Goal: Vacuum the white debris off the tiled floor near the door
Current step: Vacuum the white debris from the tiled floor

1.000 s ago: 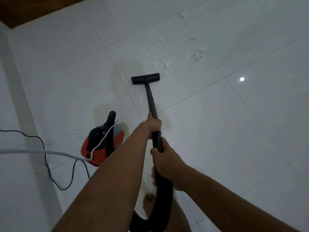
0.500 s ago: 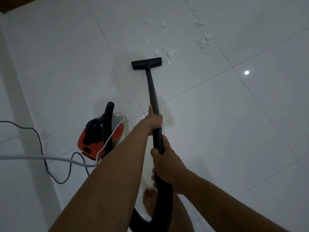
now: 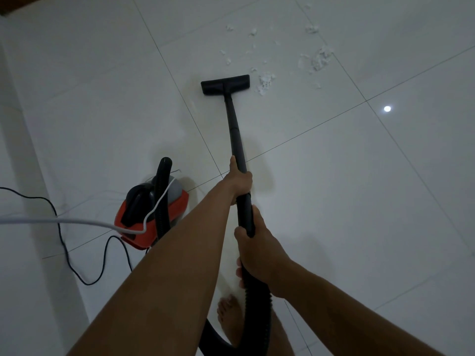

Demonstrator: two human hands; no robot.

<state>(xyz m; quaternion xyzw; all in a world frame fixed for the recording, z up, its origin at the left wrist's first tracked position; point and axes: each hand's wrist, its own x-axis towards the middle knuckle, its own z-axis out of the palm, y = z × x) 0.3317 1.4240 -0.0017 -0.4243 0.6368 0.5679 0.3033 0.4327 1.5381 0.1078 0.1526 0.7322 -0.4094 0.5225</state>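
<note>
Though wand (image 3: 235,134) in grip (image 3: 239,179), debris (image 3: 264,83) ahead

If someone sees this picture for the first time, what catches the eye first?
Probably the black vacuum tube down the middle, gripped by the left hand ahead of the right hand. Its floor head sits just left of a clump of white debris. A red vacuum cleaner stands at the left.

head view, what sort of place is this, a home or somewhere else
Probably a room in a home: large glossy white floor tiles, a small red and black canister vacuum cleaner, and a bare foot on them.
</note>
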